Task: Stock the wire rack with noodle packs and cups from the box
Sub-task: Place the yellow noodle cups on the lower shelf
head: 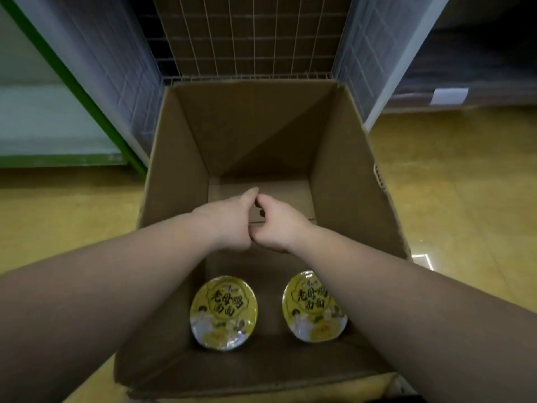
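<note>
Forearms reach down into cardboard box [174, 158]. Left cup [223, 312] and right cup [314, 308] stand lid-up at near wall, side by side, apart. Left hand [232, 222] and right hand [279, 228] meet knuckle to knuckle further in, fingers curled, seemingly holding nothing. Cups lie back toward the body, one beneath each forearm. Wire rack [252, 39] stands beyond box.

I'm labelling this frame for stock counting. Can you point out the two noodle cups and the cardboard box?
left noodle cup [223, 312]: head view, middle of its yellow lid.
right noodle cup [312, 308]: head view, visible part of its lid.
cardboard box [261, 123]: head view, inside of its far wall.
</note>
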Action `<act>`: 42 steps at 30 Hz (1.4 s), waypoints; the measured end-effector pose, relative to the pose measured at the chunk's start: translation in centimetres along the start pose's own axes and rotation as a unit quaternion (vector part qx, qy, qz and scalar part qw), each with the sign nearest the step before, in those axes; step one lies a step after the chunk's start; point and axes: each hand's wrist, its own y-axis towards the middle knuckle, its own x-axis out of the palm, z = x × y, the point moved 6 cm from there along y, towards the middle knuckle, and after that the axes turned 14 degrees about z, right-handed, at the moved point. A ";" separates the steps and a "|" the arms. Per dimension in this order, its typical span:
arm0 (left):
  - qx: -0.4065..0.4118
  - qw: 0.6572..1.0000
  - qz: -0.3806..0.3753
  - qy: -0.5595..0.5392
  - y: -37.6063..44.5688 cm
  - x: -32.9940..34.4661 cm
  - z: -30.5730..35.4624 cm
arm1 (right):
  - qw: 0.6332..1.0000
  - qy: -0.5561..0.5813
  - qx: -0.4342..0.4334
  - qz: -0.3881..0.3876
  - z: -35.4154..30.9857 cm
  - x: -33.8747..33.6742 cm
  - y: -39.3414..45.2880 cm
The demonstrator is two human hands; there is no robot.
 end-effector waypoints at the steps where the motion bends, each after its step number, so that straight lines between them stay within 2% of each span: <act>1: -0.005 0.999 -0.030 0.030 -0.1 1.2 0.1 | 1.000 -0.014 0.006 -0.020 0.4 0.8 -0.3; 4: -0.009 0.987 -0.099 0.129 -0.5 3.8 0.3 | 0.996 -0.052 0.016 -0.070 1.4 3.3 -1.2; 7: 0.047 0.954 -0.182 0.236 -1.4 6.3 0.7 | 0.990 -0.071 0.024 -0.119 2.2 5.8 -2.1; 9: 0.085 0.936 -0.221 0.262 -1.9 8.3 0.9 | 0.984 -0.076 0.030 -0.155 2.4 7.2 -2.9; 11: 0.087 0.926 -0.246 0.273 -1.9 10.4 0.3 | 0.973 -0.096 0.038 -0.207 2.5 8.3 -3.7; 15: 0.019 0.935 -0.237 0.264 -1.6 12.8 -1.2 | 0.960 -0.078 0.090 -0.253 4.0 9.9 -4.4; 19: 0.036 0.932 -0.230 0.276 -1.5 12.6 -0.8 | 0.954 -0.067 0.128 -0.261 5.0 11.2 -4.8; 22: 0.057 0.932 -0.208 0.290 -0.8 12.1 -1.1 | 0.936 -0.030 0.204 -0.284 5.3 12.6 -5.8; 27: 0.035 0.952 -0.165 0.256 0.3 10.8 -2.1 | 0.953 0.009 0.218 -0.211 4.8 11.2 -4.0; 31: -0.037 0.984 -0.066 0.162 2.6 7.7 -2.7 | 0.975 -0.035 0.181 -0.126 3.5 7.0 -1.4; 34: -0.113 0.992 0.021 0.052 4.1 4.9 -3.2 | 0.977 0.021 0.200 -0.077 3.0 4.2 0.2; 37: -0.173 0.981 0.079 -0.044 4.7 3.3 -3.5 | 0.948 0.130 0.283 -0.073 3.4 2.6 0.3; 40: -0.209 0.960 0.129 -0.131 4.8 2.4 -3.5 | 0.941 0.170 0.290 -0.028 3.9 1.5 1.4; 42: -0.244 0.924 0.168 -0.243 4.4 1.6 -3.9 | 0.938 0.203 0.282 0.014 3.6 0.2 2.1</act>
